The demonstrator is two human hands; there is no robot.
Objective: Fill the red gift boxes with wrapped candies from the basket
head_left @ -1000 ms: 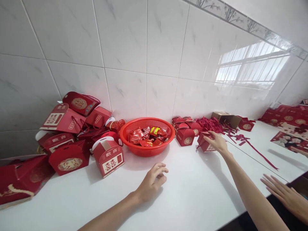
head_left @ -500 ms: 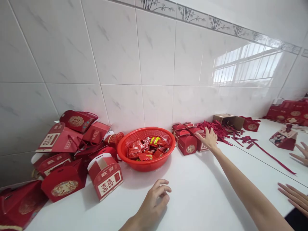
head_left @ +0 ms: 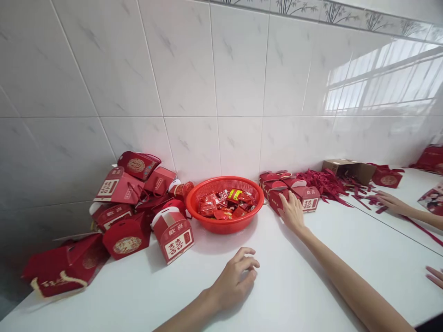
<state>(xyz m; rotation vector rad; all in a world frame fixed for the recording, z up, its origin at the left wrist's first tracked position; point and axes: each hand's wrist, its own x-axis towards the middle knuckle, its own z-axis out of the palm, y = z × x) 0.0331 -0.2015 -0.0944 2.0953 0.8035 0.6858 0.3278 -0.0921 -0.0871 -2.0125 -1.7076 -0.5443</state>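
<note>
My right hand (head_left: pixel 292 213) reaches forward and lies on a small red gift box (head_left: pixel 278 199), one of a few small boxes (head_left: pixel 309 197) by the wall, right of the red basket. The basket (head_left: pixel 224 221) holds red wrapped sweets (head_left: pixel 226 205). My left hand (head_left: pixel 238 277) rests on the white counter (head_left: pixel 294 286) in front of the basket, fingers loosely curled, holding nothing.
A pile of larger red gift boxes (head_left: pixel 173 233) and bags (head_left: pixel 119 186) lies at the left against the tiled wall. Red ribbons (head_left: pixel 325 182) and a brown carton (head_left: pixel 349 168) lie at the back right. Another person's hands (head_left: pixel 391 203) work at the right, one fingertip (head_left: pixel 435 275) near the edge.
My right hand put a small red box down among the others and shifted left onto the neighbouring box. My left hand stayed curled on the counter. The other person's hand moved to the ribbons.
</note>
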